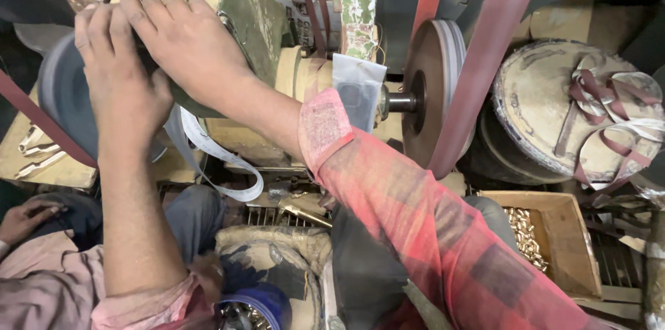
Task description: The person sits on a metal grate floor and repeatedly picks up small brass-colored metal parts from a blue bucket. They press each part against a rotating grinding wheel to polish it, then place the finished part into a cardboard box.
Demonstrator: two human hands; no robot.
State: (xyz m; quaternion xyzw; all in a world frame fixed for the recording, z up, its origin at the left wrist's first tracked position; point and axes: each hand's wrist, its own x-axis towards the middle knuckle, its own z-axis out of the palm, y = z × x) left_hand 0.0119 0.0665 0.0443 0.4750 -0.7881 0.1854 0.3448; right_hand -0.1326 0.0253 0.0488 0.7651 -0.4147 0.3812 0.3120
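Note:
Both my hands are pressed together at the upper left, against a worn yellow and green machine housing [242, 4]. My left hand [121, 77] reaches up from the lower left, its fingers closed side by side next to a grey wheel [59, 98]. Coming in from the right in a red checked sleeve, my right hand [190, 39] lies over the housing and touches the left hand's fingers. A small dark gap shows between the hands. Whatever they hold is hidden under the palms.
A red-brown belt [485, 60] runs over a brown pulley disc [429, 87] on a steel shaft [402, 101]. Sandals [609, 115] lie on a round drum [533, 101]. A wooden box [575, 247] holds small brass pieces [523, 233]. A white strip [215, 153] hangs below. Another person's hand [28, 218] rests at the left.

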